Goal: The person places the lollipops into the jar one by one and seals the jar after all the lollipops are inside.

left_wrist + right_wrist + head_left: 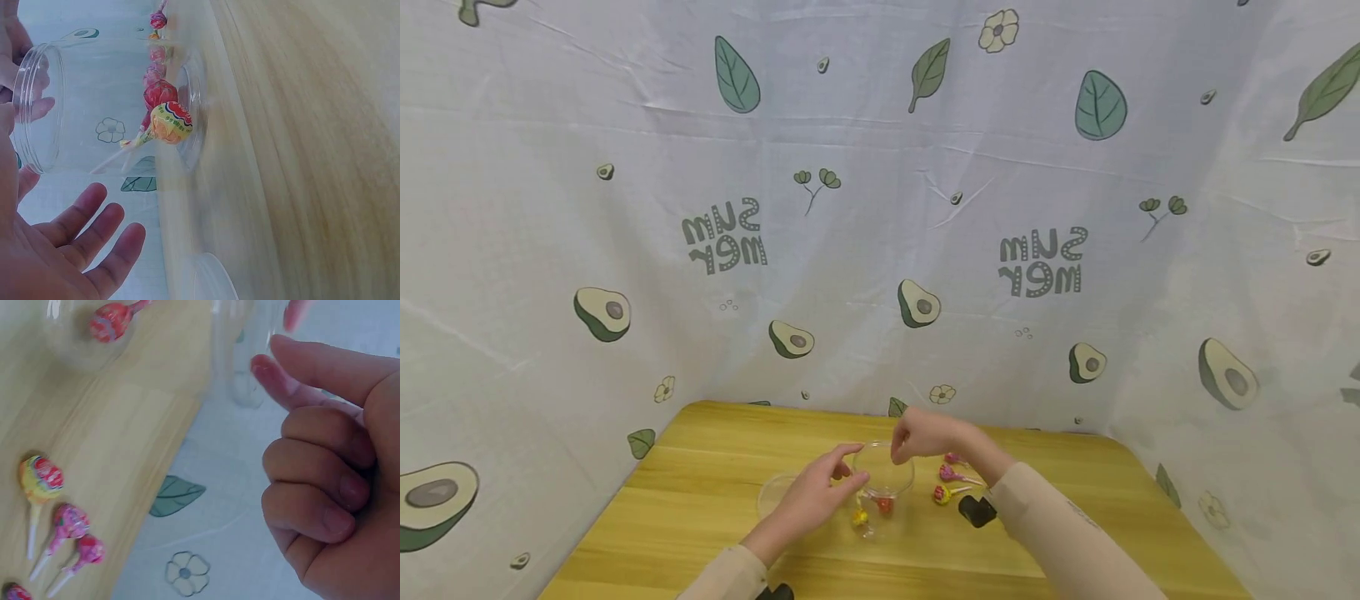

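A clear jar (883,483) stands upright on the table with a yellow lollipop (172,123) and a red lollipop (110,322) at its bottom. At the left side of its rim, my left hand (820,493) touches it with thumb and index finger spread; the other fingers hang free. My right hand (921,433) is over the right part of the jar's mouth. In the right wrist view, three fingers of this hand (331,469) are curled in, the index finger and thumb lie close together, and nothing shows between them.
Several wrapped lollipops lie right of the jar, among them a yellow-and-red one (942,495) and a pink one (948,472). A clear round lid (765,493) lies left of the jar, partly behind my left hand. A printed curtain (850,250) hangs around the wooden table (715,467).
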`<action>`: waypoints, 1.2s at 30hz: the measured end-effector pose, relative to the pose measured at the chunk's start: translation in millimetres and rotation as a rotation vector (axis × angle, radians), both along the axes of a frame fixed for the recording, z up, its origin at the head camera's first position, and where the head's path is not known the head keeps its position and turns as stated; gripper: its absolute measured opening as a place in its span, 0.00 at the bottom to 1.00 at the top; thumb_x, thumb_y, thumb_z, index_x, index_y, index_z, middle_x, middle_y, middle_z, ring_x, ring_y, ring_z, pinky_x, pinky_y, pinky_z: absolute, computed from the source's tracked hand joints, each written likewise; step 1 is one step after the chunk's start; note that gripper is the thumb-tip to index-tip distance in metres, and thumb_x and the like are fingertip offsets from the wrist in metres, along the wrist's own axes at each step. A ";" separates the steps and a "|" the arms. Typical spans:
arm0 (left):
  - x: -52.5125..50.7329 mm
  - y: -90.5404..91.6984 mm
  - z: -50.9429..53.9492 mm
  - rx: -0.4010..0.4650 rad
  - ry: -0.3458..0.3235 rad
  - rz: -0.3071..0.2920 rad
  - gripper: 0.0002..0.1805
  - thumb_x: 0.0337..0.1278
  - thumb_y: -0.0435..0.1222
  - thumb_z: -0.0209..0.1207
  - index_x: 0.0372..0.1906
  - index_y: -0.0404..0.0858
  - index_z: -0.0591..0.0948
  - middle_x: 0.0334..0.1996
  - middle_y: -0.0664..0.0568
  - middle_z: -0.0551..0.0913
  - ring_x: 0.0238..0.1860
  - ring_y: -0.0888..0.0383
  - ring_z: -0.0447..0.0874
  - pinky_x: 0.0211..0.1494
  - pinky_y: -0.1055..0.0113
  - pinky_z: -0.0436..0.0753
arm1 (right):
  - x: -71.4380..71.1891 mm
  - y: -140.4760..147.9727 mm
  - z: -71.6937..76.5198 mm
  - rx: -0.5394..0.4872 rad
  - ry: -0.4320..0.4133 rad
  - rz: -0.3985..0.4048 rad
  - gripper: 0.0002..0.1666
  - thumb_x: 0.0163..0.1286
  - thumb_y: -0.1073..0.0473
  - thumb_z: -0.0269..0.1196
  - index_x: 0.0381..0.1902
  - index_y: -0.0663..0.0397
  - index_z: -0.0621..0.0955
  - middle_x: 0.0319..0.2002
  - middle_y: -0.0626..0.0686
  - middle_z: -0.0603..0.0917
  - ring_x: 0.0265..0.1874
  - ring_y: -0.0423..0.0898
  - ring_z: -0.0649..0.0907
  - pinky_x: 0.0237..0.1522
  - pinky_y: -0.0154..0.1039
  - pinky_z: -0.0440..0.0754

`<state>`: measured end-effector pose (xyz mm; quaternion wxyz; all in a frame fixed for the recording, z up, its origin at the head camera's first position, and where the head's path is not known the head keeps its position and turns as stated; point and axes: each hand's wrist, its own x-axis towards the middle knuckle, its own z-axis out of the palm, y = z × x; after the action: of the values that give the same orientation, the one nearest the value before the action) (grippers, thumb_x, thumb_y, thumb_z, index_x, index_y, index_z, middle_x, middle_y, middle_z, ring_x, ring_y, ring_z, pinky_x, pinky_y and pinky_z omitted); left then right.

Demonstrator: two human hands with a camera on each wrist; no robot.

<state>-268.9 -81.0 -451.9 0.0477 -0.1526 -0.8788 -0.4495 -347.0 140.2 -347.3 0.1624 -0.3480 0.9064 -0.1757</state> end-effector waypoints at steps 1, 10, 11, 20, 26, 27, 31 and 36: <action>0.5 -0.2 0.2 -0.003 0.002 0.005 0.34 0.66 0.64 0.54 0.71 0.56 0.71 0.48 0.55 0.80 0.53 0.53 0.78 0.48 0.50 0.79 | -0.2 4.4 -1.4 -0.027 -0.007 -0.004 0.05 0.65 0.60 0.68 0.33 0.54 0.89 0.30 0.43 0.86 0.27 0.40 0.78 0.35 0.38 0.77; 1.8 -1.5 0.2 -0.012 0.019 0.025 0.33 0.65 0.65 0.54 0.70 0.58 0.72 0.47 0.55 0.80 0.52 0.54 0.78 0.49 0.51 0.79 | 3.2 40.3 -7.7 -0.236 -0.131 -0.096 0.06 0.69 0.60 0.66 0.39 0.56 0.87 0.32 0.51 0.85 0.13 0.39 0.66 0.21 0.35 0.69; 1.9 -1.6 0.3 -0.012 0.020 0.024 0.33 0.65 0.65 0.54 0.70 0.57 0.72 0.47 0.55 0.80 0.52 0.54 0.78 0.49 0.51 0.79 | 3.5 43.4 -8.0 -0.246 -0.133 -0.109 0.06 0.69 0.60 0.66 0.39 0.57 0.86 0.31 0.50 0.85 0.14 0.39 0.66 0.22 0.35 0.69; 1.3 -0.7 1.7 -0.020 0.032 0.013 0.34 0.66 0.64 0.54 0.71 0.55 0.71 0.47 0.56 0.80 0.52 0.53 0.78 0.49 0.51 0.79 | 8.0 67.7 -13.3 -0.301 -0.116 -0.174 0.07 0.69 0.58 0.66 0.38 0.55 0.86 0.31 0.51 0.84 0.24 0.42 0.71 0.27 0.36 0.70; -0.5 -0.3 -0.2 -0.011 0.023 0.000 0.34 0.66 0.64 0.53 0.71 0.55 0.71 0.46 0.57 0.80 0.52 0.54 0.78 0.49 0.52 0.79 | 10.3 82.3 -22.3 -0.331 -0.134 -0.215 0.08 0.70 0.57 0.65 0.41 0.55 0.86 0.27 0.46 0.82 0.16 0.38 0.63 0.20 0.32 0.65; -0.8 -0.4 -0.6 -0.010 0.021 0.000 0.34 0.66 0.64 0.53 0.71 0.55 0.71 0.46 0.57 0.80 0.52 0.54 0.78 0.48 0.52 0.79 | 10.8 84.1 -24.1 -0.337 -0.141 -0.227 0.08 0.70 0.57 0.65 0.41 0.55 0.86 0.26 0.46 0.82 0.14 0.37 0.62 0.18 0.31 0.63; -1.4 -0.4 -1.3 -0.006 0.018 -0.004 0.34 0.66 0.64 0.53 0.71 0.55 0.71 0.46 0.57 0.80 0.52 0.55 0.77 0.48 0.52 0.78 | 11.9 90.6 -32.0 -0.364 -0.142 -0.271 0.10 0.70 0.56 0.65 0.43 0.56 0.86 0.28 0.45 0.82 0.16 0.38 0.62 0.20 0.32 0.63; -0.7 0.1 -0.6 -0.005 0.023 -0.003 0.34 0.66 0.64 0.53 0.71 0.55 0.71 0.46 0.57 0.80 0.52 0.54 0.78 0.49 0.51 0.79 | 11.4 98.1 -44.4 -0.391 -0.130 -0.329 0.14 0.70 0.53 0.65 0.45 0.58 0.86 0.28 0.46 0.80 0.19 0.40 0.63 0.23 0.35 0.64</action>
<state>-269.6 -80.9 -452.5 0.0565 -0.1591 -0.8792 -0.4455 -335.6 238.3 -391.7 0.1193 -0.2088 0.8873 -0.3936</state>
